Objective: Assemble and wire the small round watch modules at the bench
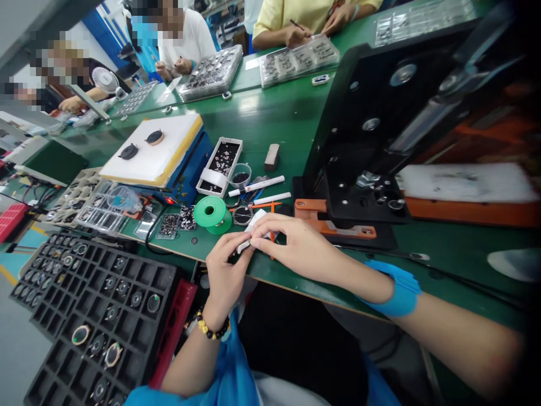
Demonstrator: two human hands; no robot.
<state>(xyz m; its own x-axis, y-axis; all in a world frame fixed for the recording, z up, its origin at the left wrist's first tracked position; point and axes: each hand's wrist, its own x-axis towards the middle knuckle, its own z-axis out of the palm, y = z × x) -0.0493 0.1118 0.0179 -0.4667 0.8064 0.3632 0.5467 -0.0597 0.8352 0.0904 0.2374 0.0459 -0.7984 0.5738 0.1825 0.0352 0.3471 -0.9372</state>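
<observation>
My left hand point(228, 262) is closed in a pinch on a small flat white-edged piece point(244, 246), mostly covered by the fingers. My right hand point(283, 239) meets it there, thumb and forefinger pinched together at the piece's right end. A white scrap point(256, 219), paper or cloth, sticks up behind the right fingertips; whether it is part of the held piece I cannot tell. Just beyond the hands lie a green spool point(212, 214), a round clear-centred ring point(243, 215) and orange tweezers-like sticks point(270, 205).
A black lever press point(359, 135) with an orange base part stands at right. Left are a black compartment tray point(139, 332) with watch cases and a blue heating box point(186, 169) with a white top. Behind lie a parts box point(220, 166) and white pens point(257, 185). Co-workers sit opposite.
</observation>
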